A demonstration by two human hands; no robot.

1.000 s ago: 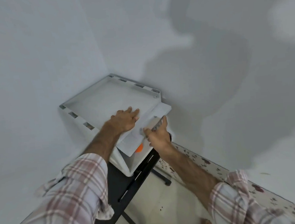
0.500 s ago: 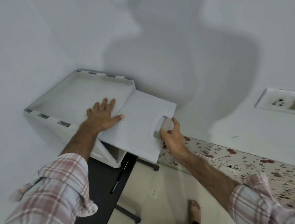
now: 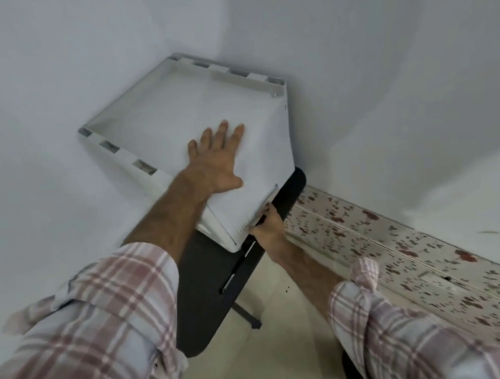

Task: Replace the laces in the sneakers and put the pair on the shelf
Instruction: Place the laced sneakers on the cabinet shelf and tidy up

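Nearest, the right hand reaches under the front corner of the white storage unit, fingers curled on its lower edge near the black tabletop; whether that grip truly closes is hidden. Farther, the left hand lies flat, fingers straight, on top. The sneakers are not visible; steady top pressure should stop sliding.

No text, label, brand, number or sign can be read anywhere in view.
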